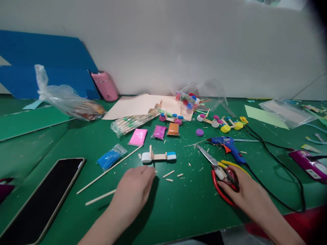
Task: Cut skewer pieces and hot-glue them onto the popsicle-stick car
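My left hand (136,185) is closed around a thin wooden stick (100,197), which pokes out on both sides of it. Just beyond it stands a small craft-stick car (159,157) with white and blue bottle-cap wheels. My right hand (245,190) has its thumb and fingers round the handles of a pair of scissors (208,156), blades pointing away to the left. Under the scissors lies a tool with one red and one yellow handle (221,190), probably pliers; its head is hidden. Short cut stick pieces (168,174) are scattered between the hands.
A blue glue gun (227,144) with its cord lies beyond the scissors. Clay packets (138,136), a bundle of sticks (135,121) and more small cars (231,126) are farther back. A phone (43,204) lies at left, a pink flask (104,86) by the wall.
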Demonstrator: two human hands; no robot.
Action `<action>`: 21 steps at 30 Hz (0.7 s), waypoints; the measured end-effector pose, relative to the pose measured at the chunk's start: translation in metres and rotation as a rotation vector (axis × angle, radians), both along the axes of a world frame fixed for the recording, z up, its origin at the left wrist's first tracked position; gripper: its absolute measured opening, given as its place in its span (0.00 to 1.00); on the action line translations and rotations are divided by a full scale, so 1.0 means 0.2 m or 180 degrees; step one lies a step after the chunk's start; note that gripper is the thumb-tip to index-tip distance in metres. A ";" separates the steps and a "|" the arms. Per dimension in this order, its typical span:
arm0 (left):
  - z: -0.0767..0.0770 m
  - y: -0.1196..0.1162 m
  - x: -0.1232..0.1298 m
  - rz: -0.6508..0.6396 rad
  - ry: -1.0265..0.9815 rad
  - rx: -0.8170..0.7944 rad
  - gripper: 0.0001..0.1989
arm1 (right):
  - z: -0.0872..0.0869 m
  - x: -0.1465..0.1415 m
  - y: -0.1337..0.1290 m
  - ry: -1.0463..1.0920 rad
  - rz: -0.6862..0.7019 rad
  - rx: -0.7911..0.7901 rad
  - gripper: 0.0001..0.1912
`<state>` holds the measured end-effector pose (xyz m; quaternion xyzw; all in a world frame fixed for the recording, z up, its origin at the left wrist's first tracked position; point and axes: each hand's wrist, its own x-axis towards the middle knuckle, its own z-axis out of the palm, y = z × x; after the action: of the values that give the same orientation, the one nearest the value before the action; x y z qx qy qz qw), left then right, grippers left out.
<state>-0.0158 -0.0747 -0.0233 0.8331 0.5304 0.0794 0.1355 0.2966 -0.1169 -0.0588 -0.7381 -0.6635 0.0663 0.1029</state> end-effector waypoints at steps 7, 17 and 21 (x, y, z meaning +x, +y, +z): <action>-0.19 0.05 -0.16 0.0013 0.0993 0.0876 0.10 | 0.08 -0.15 0.05 0.0151 0.0663 0.0943 0.12; -0.18 -0.05 0.01 -0.0991 0.0179 0.1311 0.09 | 0.11 -0.55 0.19 -0.0231 0.2074 -0.0216 0.08; -0.18 -0.05 0.14 -0.1266 0.0532 0.1360 0.07 | 0.13 -0.58 0.23 -0.0555 0.2237 -0.0312 0.05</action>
<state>0.0124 -0.0848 -0.0593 0.9339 0.3374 0.0922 -0.0740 0.1810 -0.0705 -0.0319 -0.4719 -0.8790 0.0662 -0.0186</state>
